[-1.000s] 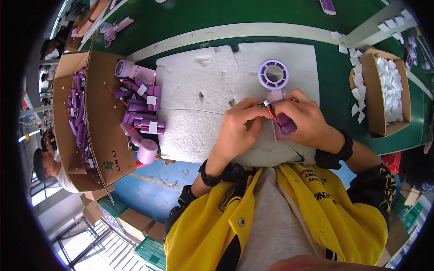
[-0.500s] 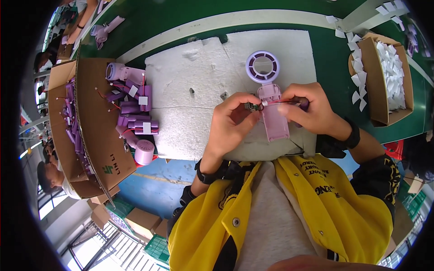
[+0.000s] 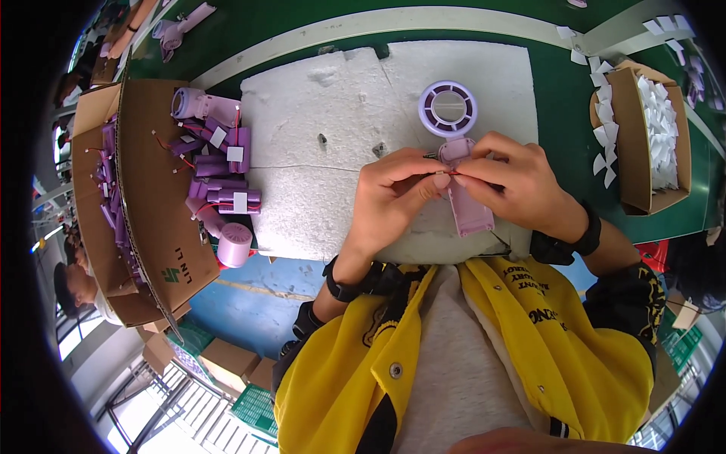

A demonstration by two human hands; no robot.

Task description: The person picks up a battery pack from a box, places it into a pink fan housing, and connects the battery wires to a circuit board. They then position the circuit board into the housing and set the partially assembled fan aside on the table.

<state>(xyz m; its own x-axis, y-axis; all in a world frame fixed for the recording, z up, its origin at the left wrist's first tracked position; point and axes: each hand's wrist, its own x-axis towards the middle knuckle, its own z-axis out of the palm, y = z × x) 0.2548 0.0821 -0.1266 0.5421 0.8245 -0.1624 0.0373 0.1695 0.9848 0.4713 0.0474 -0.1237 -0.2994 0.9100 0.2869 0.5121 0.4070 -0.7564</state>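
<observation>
A pink handheld fan housing (image 3: 470, 210) lies on the white foam board with its round lilac fan head (image 3: 448, 109) pointing away from me. Over the handle's upper part my two hands meet, fingertip to fingertip. My left hand (image 3: 393, 193) pinches a small circuit board (image 3: 431, 156), mostly covered by the fingers. Thumb and fingers of my right hand (image 3: 514, 181) are closed on a thin red wire (image 3: 453, 173) against the left fingertips. Whether the wire's plug sits in the board cannot be made out. The battery on the wire's other end is hidden by the right hand.
Purple battery packs (image 3: 219, 163) with wires and pink fan parts (image 3: 235, 244) lie left of the foam board (image 3: 295, 219). Beyond them stands a carton (image 3: 162, 204) with more packs. A carton of white pieces (image 3: 631, 151) is at the right. Other people are at far left.
My hands have come together over the handle, bringing the wire end to the circuit board. The battery seen in my right hand is now hidden.
</observation>
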